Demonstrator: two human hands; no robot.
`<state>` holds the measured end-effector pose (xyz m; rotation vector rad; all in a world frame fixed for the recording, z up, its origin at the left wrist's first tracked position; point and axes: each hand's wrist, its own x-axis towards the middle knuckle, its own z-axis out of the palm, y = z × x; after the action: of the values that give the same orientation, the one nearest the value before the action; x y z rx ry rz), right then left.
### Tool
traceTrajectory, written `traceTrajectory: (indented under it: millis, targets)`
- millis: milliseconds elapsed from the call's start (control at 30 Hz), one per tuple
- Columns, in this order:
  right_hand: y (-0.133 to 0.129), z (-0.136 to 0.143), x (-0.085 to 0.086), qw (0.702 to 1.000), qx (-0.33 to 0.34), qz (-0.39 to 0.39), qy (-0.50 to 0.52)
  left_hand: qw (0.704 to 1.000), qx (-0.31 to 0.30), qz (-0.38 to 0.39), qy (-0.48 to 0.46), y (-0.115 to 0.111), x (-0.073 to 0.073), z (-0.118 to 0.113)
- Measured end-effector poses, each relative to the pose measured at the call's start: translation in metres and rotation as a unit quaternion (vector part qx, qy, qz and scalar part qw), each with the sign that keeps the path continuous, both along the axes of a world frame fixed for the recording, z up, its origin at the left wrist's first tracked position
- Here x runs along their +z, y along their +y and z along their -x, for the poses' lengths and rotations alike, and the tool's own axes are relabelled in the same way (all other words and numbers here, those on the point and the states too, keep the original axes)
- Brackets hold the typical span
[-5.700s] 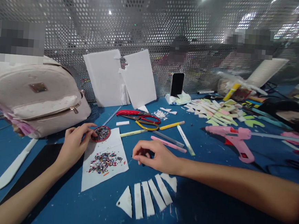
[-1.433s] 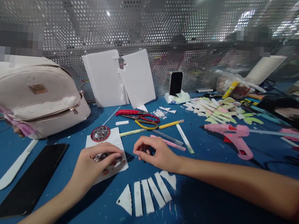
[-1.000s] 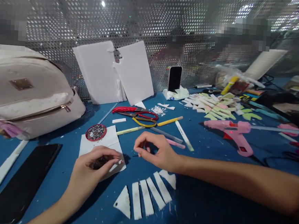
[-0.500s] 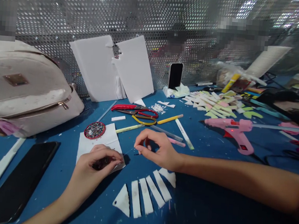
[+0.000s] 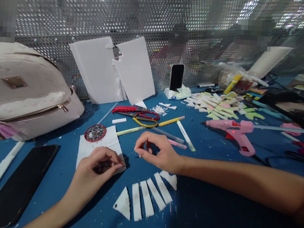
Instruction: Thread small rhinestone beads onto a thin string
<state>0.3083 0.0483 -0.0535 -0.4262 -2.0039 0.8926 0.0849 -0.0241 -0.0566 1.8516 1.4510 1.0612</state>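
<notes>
My left hand [image 5: 102,162] is closed in a pinch over the lower right part of a white paper [image 5: 113,139]; what sits at its fingertips is too small to make out. Facing it, my right hand [image 5: 157,149] pinches one end of a thin, clear thread [image 5: 129,155] that runs toward my left fingertips. A red-rimmed round dish of mixed beads [image 5: 95,133] rests on the paper's upper left. Below my right hand, several white strips [image 5: 146,199] lie in a row between a triangular piece with a hole [image 5: 123,205] and a tail-shaped piece [image 5: 169,179].
Red-handled pliers [image 5: 126,109], yellow-handled scissors [image 5: 144,123] and markers [image 5: 171,120] lie beyond my hands. A pink glue gun [image 5: 241,130] is at right, near a pile of foam pieces [image 5: 216,105]. At left are a backpack [image 5: 34,101], a black phone [image 5: 20,184] and a white knife [image 5: 1,172].
The whole view has shifted slightly, moving things a little to the left. Both hands keep nearly the same pinching poses, with their fingertips close together.
</notes>
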Motion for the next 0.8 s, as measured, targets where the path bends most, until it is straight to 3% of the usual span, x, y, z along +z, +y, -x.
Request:
traceTrajectory:
  millis: [800]
  targets:
    - [-0.0004, 0.0002, -0.0004, 1.000, 0.001, -0.013, 0.017, 0.996, 0.012, -0.059, 0.069, -0.0044, -0.0029, 0.0027]
